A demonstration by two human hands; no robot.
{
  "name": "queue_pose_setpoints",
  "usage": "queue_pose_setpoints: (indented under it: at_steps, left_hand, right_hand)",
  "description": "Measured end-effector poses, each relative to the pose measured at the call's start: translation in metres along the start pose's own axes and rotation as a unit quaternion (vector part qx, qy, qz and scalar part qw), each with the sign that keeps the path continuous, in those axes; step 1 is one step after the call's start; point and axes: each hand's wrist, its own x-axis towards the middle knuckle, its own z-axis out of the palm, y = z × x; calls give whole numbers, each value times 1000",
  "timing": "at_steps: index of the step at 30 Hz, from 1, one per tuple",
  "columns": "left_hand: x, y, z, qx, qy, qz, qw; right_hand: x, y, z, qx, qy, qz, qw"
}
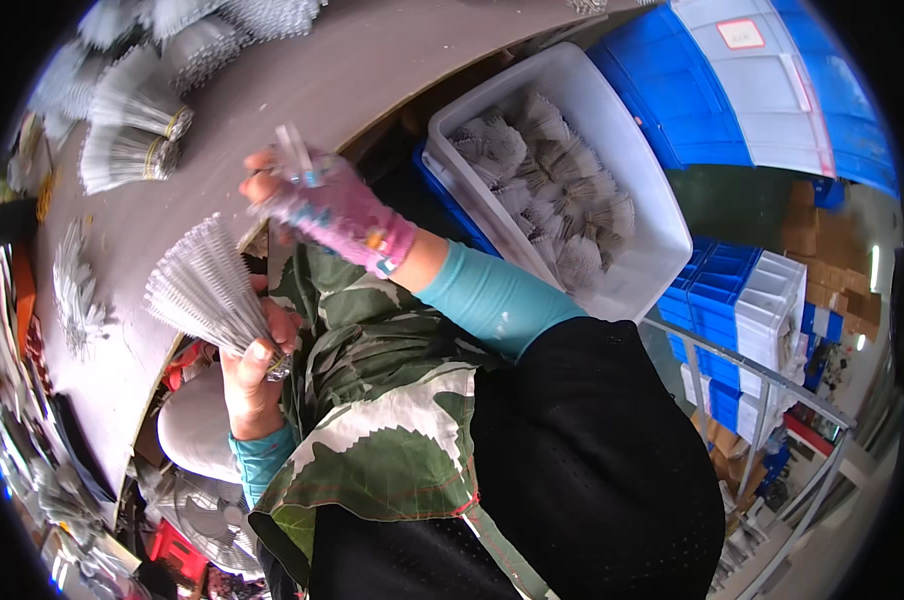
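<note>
My left hand [255,357] grips the base of a fanned bundle of thin white brush-like sticks [204,287], held over the edge of the grey table [302,95]. My right hand [317,205], in a pink fingerless glove, is raised just above and to the right of the bundle. It pinches a small pale piece [294,152]; motion blur hides what that piece is. A teal sleeve covers each forearm.
Tied bundles of the same sticks [132,125] lie at the table's far left, with loose ones [77,290] nearer. A white bin [662,225] to the right holds several more bundles. Blue and white crates [742,80] stack behind it. A fan [207,510] stands below.
</note>
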Motion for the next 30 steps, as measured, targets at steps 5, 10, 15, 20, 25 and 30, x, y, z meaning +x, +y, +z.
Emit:
queue_pose_setpoints:
  at_steps: [5, 10, 15, 20, 25, 30]
  left_hand:
    - [28, 7, 22, 97, -1, -1, 995]
    - [40, -10, 48, 540, 26, 97, 836]
    - [55, -27, 91, 548, -69, 61, 831]
    - [62, -36, 103, 443, -116, -36, 888]
    - [69, -51, 91, 362, -110, -98, 920]
    - [71, -53, 72, 371, -94, -100, 918]
  right_hand:
    - [-38, -4, -44, 14, -73, 32, 997]
    - [-62, 5, -48, -205, -13, -69, 976]
    - [-62, 28, -68, -136, 102, -97, 981]
    - [-68, 15, -105, -113, 104, -50, 987]
    - [-89, -18, -160, -79, 100, -60, 990]
    - [-140, -70, -256, -235, 252, -99, 934]
